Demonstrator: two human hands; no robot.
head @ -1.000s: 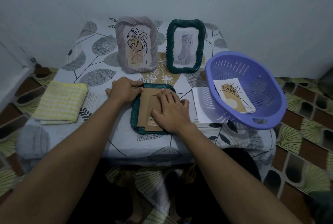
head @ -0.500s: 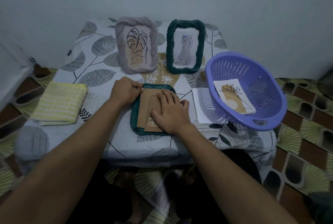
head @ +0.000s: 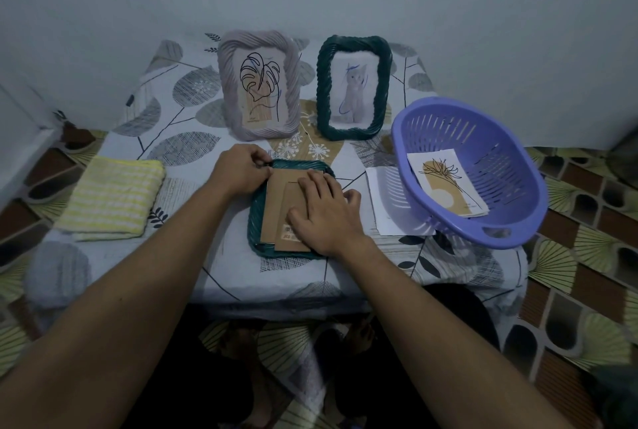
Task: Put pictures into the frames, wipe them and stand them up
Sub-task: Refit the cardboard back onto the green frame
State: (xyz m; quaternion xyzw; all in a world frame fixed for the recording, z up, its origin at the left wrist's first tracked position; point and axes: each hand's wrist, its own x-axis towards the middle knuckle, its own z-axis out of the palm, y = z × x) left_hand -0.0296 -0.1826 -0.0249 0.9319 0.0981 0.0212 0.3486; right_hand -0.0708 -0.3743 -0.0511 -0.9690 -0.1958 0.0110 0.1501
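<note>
You have the third frame (head: 257,218) lying face down in front of you so its brown backing (head: 276,207) is up: your right hand (head: 326,213) lies flat and open on the backing, pinning it, while your left hand (head: 240,170) pinches something at the frame's far-left corner, probably a clip, too small to tell. Counted from that frame: two filled frames stand behind it, grey (head: 259,87) and green (head: 355,87). One basket (head: 511,221) at its right holds one picture (head: 447,183), one paper (head: 383,201) lies between, and one cloth (head: 112,199) lies left.

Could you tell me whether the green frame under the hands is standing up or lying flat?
Lying flat, face down: the green frame shows its brown cardboard backing upward.
</note>
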